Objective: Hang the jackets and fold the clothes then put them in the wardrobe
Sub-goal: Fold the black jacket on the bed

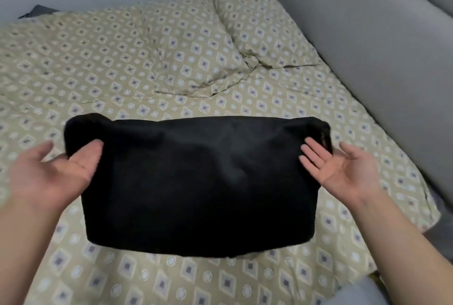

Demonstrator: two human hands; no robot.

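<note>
Folded black garment (196,182) lay flat on the patterned bedsheet (85,64), in the near half of the bed and roughly centred between the two forearms. Its long axis ran left to right across the view, with the short axis pointing away toward the pillows. The far long edge was a smooth, rounded fold. The near edge curved slightly and sat closest to the person. At the far left corner the cloth bunched up into a small hump. At the right end a tiny reddish mark showed, too small to make out.

The left hand (56,172) was at the garment's left end, palm turned up, thumb spread away from the cloth. Its fingers (94,150) were loosely bent, with their tips over the edge of the fabric near the bunched corner. They gripped nothing that could be seen. The right hand (343,169) mirrored it at the right end, palm up and spread. Its straight fingers (311,155) lay over the garment's right edge and its thumb pointed off to the side. Neither hand closed on the cloth, and whether the fingertips actually touched it could not be told.

Beyond the garment, one pillow (196,59) lay rumpled in the middle of the bed. A second pillow (259,25) lay against the grey padded headboard (367,59), which ran along the right side.
</note>
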